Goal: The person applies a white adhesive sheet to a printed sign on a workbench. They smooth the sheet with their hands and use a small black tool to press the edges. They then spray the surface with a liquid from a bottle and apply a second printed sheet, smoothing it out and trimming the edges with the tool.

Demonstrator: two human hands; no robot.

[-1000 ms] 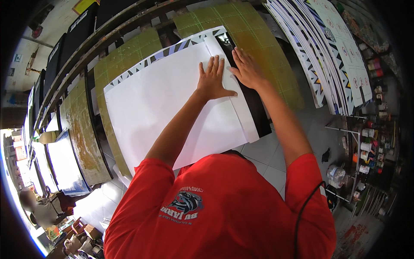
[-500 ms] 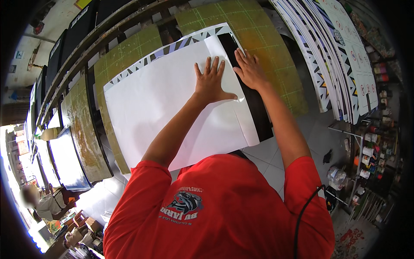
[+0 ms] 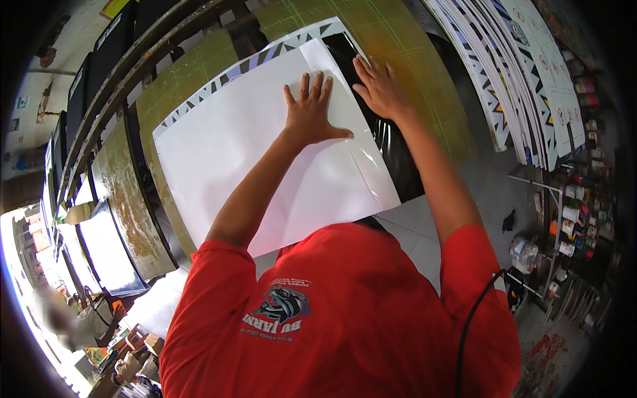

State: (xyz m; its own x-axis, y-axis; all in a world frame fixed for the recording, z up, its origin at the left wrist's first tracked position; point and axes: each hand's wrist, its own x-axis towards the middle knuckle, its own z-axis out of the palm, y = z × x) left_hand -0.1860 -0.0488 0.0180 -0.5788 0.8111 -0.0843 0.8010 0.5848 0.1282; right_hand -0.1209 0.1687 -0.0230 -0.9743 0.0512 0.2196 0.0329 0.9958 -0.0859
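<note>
We rest left hand [image 3: 307,109], fingers spread, on white sheet [image 3: 225,136]; right hand [image 3: 379,87], flattened, gripping nothing, at outer edge of black glossy strip [image 3: 395,160]. Strip borders sheet's right side, long axis slanting far-left to near-right; right hand nearer.

The left forearm [image 3: 249,189] and right forearm [image 3: 441,176] reach forward and slant inward, standing farther apart at the back than at the wrists. The left grip [image 3: 310,119] is palm down, its four fingers [image 3: 304,87] fanned apart and pointing away from the body, its thumb stuck out sideways toward the right grip [image 3: 381,93]. The latter, nearer the right edge of the desk [image 3: 431,99], is also palm down, its fingers less widely spread and angled forward and left, its thumb out to the left. The two grips are near each other, without touching.
</note>
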